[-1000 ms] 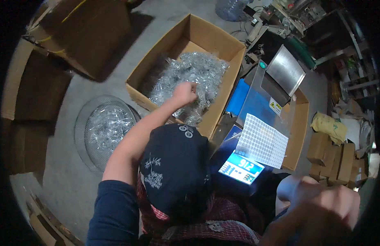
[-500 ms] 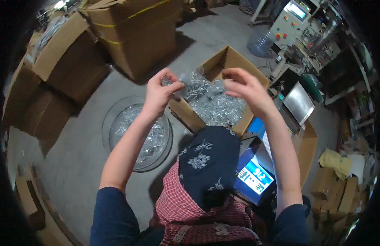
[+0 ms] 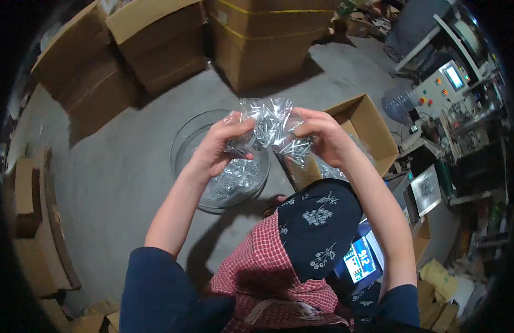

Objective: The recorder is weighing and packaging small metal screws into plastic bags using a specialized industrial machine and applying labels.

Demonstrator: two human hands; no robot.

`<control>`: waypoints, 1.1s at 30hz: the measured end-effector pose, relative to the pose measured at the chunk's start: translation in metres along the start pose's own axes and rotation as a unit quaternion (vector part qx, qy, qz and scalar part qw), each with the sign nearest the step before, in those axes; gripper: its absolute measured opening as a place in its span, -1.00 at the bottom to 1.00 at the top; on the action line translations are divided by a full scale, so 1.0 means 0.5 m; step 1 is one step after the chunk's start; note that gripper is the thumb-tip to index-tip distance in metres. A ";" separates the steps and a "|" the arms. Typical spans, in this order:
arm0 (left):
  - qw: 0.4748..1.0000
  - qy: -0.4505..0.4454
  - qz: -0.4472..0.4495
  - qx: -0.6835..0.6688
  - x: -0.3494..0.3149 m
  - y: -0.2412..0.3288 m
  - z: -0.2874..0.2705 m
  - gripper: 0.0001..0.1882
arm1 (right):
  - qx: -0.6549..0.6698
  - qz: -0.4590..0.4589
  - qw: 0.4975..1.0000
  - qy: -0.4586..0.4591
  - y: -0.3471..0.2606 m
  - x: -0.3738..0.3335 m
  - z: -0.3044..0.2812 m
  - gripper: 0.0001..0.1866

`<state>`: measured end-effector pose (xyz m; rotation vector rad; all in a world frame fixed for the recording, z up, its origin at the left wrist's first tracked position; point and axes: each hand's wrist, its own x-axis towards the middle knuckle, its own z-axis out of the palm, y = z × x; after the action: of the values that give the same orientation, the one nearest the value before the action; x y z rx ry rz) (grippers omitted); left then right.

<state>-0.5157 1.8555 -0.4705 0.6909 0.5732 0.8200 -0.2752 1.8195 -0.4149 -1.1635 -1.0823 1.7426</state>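
Note:
Clear plastic bags (image 3: 263, 129) of thin metal pieces, like screws or nails, hang between my two hands. My left hand (image 3: 224, 141) is closed on some of them, thumb on top. On the other side, my right hand (image 3: 326, 136) pinches a bag (image 3: 296, 147) of the same pieces. Below my left hand stands a round mesh basket (image 3: 175, 161) with a pile of similar bags (image 3: 235, 180) inside. Beyond my right forearm is an open cardboard box (image 3: 373, 125) holding more bags, partly hidden by my hand and arm.
Large cardboard cartons (image 3: 268, 50) stand along the far side. A machine with a control panel (image 3: 445, 83) is at the far right. A lit screen (image 3: 359, 263) and a metal plate (image 3: 426, 190) lie beyond my right arm. Dark patterned cloth (image 3: 318, 222) covers my lap.
My view has turned left. Both hands have moved from over the cardboard box toward the mesh basket and closer together. My right hand, earlier blurred above the box, now grips a bag.

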 end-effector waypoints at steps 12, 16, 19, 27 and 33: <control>0.976 0.147 0.132 -0.091 -0.114 -0.039 -0.122 -0.70 | -0.182 -0.002 0.983 -0.013 0.038 0.085 0.094 -0.37; 0.980 0.123 0.144 -0.067 -0.127 -0.050 -0.097 -0.71 | -0.283 -0.108 0.952 -0.037 0.081 0.094 0.148 -0.40; 0.979 0.137 0.122 -0.090 -0.121 -0.068 -0.084 -0.67 | -0.219 -0.122 0.968 -0.027 0.088 0.093 0.151 -0.60; 0.978 0.079 0.078 -0.178 -0.130 -0.073 -0.086 -0.65 | -0.005 -0.103 0.995 0.018 0.072 0.077 0.130 -0.81; 0.970 0.111 0.088 -0.197 -0.142 -0.094 -0.105 -0.77 | 0.030 -0.127 0.986 0.107 0.053 0.082 0.123 -0.81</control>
<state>-0.5701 1.7919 -0.5254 0.2886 0.5325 1.1483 -0.3493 1.8334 -0.4380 -1.0957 -0.9927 1.4110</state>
